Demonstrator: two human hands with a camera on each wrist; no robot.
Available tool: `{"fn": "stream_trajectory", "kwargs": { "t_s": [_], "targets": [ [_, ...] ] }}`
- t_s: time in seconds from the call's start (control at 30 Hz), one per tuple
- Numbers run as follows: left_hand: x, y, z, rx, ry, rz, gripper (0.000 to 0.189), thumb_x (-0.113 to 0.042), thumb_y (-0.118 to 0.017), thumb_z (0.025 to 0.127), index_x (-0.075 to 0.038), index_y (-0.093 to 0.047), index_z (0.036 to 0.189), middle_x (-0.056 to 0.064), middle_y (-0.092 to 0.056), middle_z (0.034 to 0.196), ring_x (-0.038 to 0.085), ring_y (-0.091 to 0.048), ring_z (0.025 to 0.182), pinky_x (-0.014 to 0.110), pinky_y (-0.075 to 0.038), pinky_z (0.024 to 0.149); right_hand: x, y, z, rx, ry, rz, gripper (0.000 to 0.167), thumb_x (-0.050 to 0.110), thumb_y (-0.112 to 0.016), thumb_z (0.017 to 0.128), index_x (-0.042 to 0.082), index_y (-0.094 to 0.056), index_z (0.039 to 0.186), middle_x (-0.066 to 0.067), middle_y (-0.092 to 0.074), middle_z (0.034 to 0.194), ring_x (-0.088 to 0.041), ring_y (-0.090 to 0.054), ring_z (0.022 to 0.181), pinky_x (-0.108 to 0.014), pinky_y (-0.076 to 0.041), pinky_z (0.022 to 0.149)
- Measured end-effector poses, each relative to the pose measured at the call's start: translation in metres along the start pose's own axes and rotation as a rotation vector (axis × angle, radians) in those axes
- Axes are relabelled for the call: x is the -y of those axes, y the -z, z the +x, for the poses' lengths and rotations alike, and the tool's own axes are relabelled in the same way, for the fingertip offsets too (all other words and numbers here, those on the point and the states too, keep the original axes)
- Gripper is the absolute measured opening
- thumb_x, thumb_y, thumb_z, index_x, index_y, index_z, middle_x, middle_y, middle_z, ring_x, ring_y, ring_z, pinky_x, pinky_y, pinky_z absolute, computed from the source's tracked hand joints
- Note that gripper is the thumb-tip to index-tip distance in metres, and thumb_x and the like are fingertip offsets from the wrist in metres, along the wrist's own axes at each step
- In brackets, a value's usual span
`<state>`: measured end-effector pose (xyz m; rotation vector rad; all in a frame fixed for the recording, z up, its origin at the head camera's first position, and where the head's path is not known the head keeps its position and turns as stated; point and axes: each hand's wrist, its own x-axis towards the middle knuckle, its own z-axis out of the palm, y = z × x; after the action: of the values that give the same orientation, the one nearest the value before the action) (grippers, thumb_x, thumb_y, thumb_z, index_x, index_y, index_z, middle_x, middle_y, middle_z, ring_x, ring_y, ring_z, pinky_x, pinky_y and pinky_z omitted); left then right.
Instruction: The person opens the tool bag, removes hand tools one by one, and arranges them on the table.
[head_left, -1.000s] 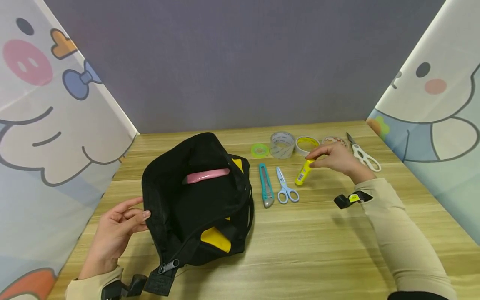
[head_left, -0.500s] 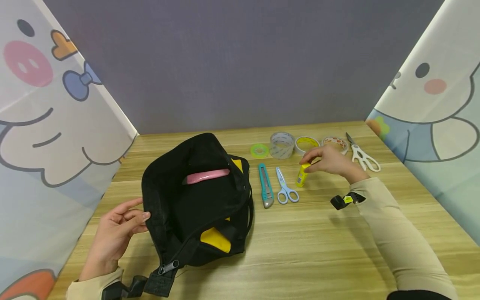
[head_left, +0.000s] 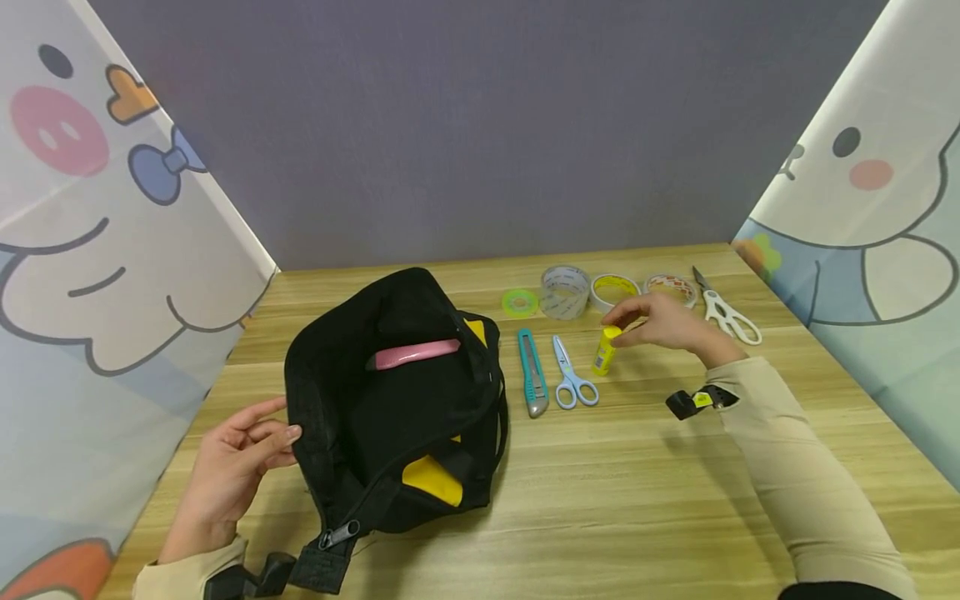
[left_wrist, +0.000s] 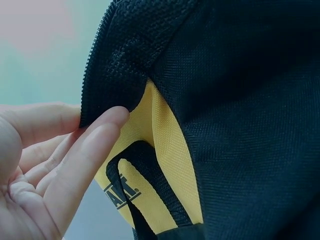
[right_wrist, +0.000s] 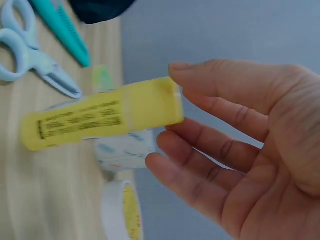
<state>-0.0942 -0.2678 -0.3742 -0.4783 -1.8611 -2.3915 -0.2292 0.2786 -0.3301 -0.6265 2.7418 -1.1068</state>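
My left hand (head_left: 236, 467) pinches the rim of a black and yellow zippered bag (head_left: 322, 467), which stands with its mouth wide. In the left wrist view, the thumb and fingers of that hand (left_wrist: 55, 155) take the zipper edge between them. A long pink item (head_left: 416, 353) lies inside the bag. On the right, my right hand (head_left: 660, 325) pinches the top end of a yellow glue stick (head_left: 605, 354), which is upright at the table surface. The right wrist view shows the thumb and fingertips at its capped end (right_wrist: 155, 102).
Beside the bag lie a teal box cutter (head_left: 532, 375) and light blue scissors (head_left: 573, 385). Behind them are a small green tape roll (head_left: 520, 302), a wide clear tape roll (head_left: 564, 304), a white-yellow roll (head_left: 600, 302), another tape roll (head_left: 686, 292) and white-handled scissors (head_left: 726, 318).
The glue stick has gone from leaning to upright, and the right hand has shifted slightly left and down with it. The left hand and the bag stay in place.
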Motion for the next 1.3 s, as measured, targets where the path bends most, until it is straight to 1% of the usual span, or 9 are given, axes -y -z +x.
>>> {"fn": "stream_trajectory", "kwargs": {
  "t_s": [0.13,0.27,0.43,0.63,0.8,0.9,1.03,1.13,1.3],
  "targets": [
    [0.001,0.000,-0.001,-0.005,0.005,0.006,0.048,0.021,-0.049,0.095,-0.010,-0.069,0.125,0.006,-0.075,0.092,0.014,-0.070,0.073,0.027,-0.062,0.064,0.009,0.009,-0.002,-0.043,-0.011,-0.022,0.027,0.010,-0.079,0.087,0.000,-0.072,0.111,-0.015,-0.071,0.109,-0.031,-0.066,0.102,-0.027,-0.056,0.079],
    [0.001,0.000,-0.001,-0.005,0.002,0.007,0.048,0.022,-0.049,0.095,-0.010,-0.069,0.124,0.006,-0.075,0.092,0.014,-0.070,0.073,0.027,-0.062,0.064,0.020,0.016,-0.001,-0.078,-0.014,-0.032,0.030,0.014,-0.078,0.089,0.002,-0.072,0.115,-0.014,-0.070,0.112,-0.031,-0.065,0.103,-0.025,-0.055,0.077],
    [0.001,0.000,-0.001,-0.002,0.002,0.003,0.049,0.022,-0.048,0.094,-0.009,-0.069,0.125,0.006,-0.075,0.092,0.015,-0.070,0.073,0.027,-0.062,0.064,0.036,0.018,0.003,-0.085,-0.015,-0.016,0.031,0.016,-0.077,0.090,0.002,-0.071,0.117,-0.013,-0.070,0.113,-0.028,-0.065,0.103,-0.025,-0.055,0.078],
    [0.000,0.000,-0.002,-0.006,0.001,-0.006,0.049,0.023,-0.048,0.094,-0.009,-0.069,0.125,0.007,-0.075,0.092,0.015,-0.070,0.073,0.027,-0.062,0.064,0.055,0.017,0.016,-0.082,0.015,-0.013,0.031,0.017,-0.076,0.090,0.005,-0.071,0.118,-0.011,-0.071,0.111,-0.026,-0.066,0.100,-0.027,-0.054,0.076],
    [0.000,-0.001,-0.002,-0.008,0.000,-0.012,0.049,0.023,-0.048,0.094,-0.008,-0.069,0.125,0.007,-0.075,0.092,0.015,-0.070,0.073,0.027,-0.062,0.064,0.071,0.013,0.026,-0.077,0.052,-0.007,0.029,0.016,-0.076,0.091,0.006,-0.072,0.118,-0.010,-0.072,0.111,-0.024,-0.066,0.099,-0.032,-0.054,0.081],
    [0.000,-0.002,-0.002,-0.008,0.001,-0.013,0.049,0.023,-0.048,0.094,-0.009,-0.069,0.125,0.007,-0.075,0.092,0.015,-0.070,0.073,0.026,-0.062,0.064,0.080,0.009,0.033,-0.064,0.086,0.028,0.028,0.014,-0.075,0.091,0.005,-0.072,0.118,-0.012,-0.071,0.110,-0.027,-0.066,0.099,-0.032,-0.055,0.078],
    [0.000,-0.002,-0.002,-0.012,0.005,-0.012,0.049,0.023,-0.048,0.094,-0.009,-0.069,0.125,0.007,-0.075,0.091,0.015,-0.070,0.073,0.026,-0.062,0.064,0.088,0.002,0.043,-0.051,0.131,0.073,0.026,0.010,-0.074,0.091,0.002,-0.072,0.116,-0.012,-0.072,0.106,-0.028,-0.067,0.099,-0.028,-0.056,0.074],
    [0.001,-0.002,-0.002,-0.019,0.008,-0.010,0.048,0.022,-0.049,0.094,-0.009,-0.070,0.124,0.007,-0.075,0.091,0.015,-0.070,0.072,0.027,-0.062,0.063,0.095,-0.004,0.050,-0.039,0.161,0.098,0.026,0.008,-0.075,0.090,0.002,-0.072,0.115,-0.010,-0.073,0.104,-0.025,-0.067,0.099,-0.029,-0.057,0.079],
    [0.001,-0.002,-0.002,-0.010,-0.007,-0.015,0.048,0.022,-0.048,0.094,-0.009,-0.070,0.124,0.006,-0.075,0.091,0.014,-0.070,0.072,0.026,-0.062,0.064,0.108,-0.014,0.064,-0.008,0.201,0.137,0.027,0.007,-0.077,0.088,0.002,-0.073,0.113,-0.008,-0.073,0.101,-0.022,-0.068,0.096,-0.037,-0.057,0.089]
  ]
}}
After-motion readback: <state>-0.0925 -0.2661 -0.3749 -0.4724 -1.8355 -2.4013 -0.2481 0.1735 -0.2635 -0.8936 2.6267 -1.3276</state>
